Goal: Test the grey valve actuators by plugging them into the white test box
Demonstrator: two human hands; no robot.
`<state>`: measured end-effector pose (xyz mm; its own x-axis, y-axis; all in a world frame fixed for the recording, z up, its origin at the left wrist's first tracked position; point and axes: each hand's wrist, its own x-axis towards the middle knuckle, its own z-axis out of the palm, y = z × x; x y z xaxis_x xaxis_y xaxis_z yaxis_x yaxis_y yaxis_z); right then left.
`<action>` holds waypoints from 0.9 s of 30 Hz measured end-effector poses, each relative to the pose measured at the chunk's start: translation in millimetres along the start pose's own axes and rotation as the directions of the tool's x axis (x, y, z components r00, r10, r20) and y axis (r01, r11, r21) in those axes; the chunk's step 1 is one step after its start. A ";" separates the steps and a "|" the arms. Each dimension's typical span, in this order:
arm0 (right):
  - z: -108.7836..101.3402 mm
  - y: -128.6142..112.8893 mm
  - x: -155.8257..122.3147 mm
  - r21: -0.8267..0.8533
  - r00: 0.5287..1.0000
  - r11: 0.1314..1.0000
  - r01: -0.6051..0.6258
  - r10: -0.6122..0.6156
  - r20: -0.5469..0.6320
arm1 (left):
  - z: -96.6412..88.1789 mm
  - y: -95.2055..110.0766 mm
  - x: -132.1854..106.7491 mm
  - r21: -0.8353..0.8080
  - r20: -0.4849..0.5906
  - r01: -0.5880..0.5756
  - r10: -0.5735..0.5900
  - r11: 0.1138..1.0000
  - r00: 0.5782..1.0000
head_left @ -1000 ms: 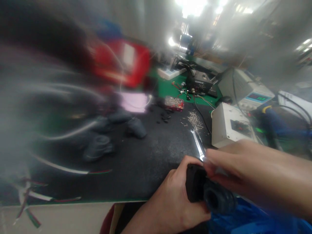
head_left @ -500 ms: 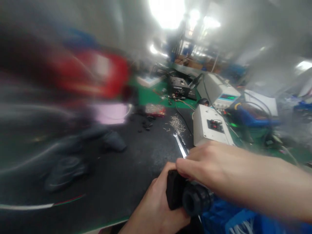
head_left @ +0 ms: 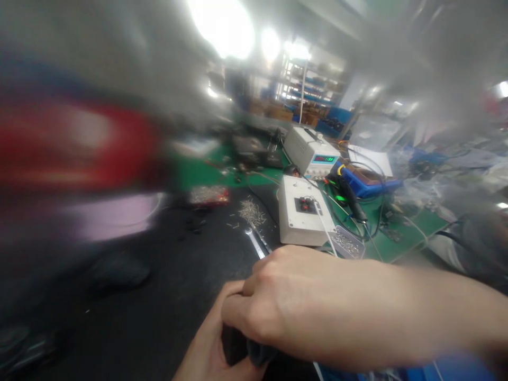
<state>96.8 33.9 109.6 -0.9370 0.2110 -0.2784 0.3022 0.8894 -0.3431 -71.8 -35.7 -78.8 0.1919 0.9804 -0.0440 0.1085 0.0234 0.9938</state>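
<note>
Low in the head view, my left hand [head_left: 214, 338] is wrapped round a black plastic box [head_left: 233, 343]. A black cable gland [head_left: 260, 353] protrudes from the box toward me. Over the top lies my right hand [head_left: 273, 301], its fingers curled down on the box and its fingertips hidden. Just beyond my knuckles, an open-ended wrench [head_left: 254, 242] rests on the black mat [head_left: 166, 301]. A dark slender tool [head_left: 265, 244] lies against it. Past these is a loose pile of small metal pins [head_left: 252, 211].
A white box with sockets [head_left: 291, 233] stands beyond my right hand, with a tray of small metal parts [head_left: 347, 243] beside it. Farther back are a power supply [head_left: 311, 153] and a blue bin [head_left: 369, 182]. Blurred red [head_left: 75, 143] fills the left.
The view has swung right, so the bench things sit farther left. My right hand has turned further over the black box and now covers more of the box and gland.
</note>
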 end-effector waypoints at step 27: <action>39.6 16.1 11.5 0.039 0.981 0.989 -0.145 0.149 -0.122 | -3.4 11.4 -3.4 -0.201 0.130 0.041 -0.015 0.979 0.991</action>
<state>97.8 34.6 65.3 -0.8959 0.3888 -0.2151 0.4416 0.8329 -0.3336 -74.6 -38.1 -67.0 0.3151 0.9463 -0.0720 -0.0818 0.1026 0.9913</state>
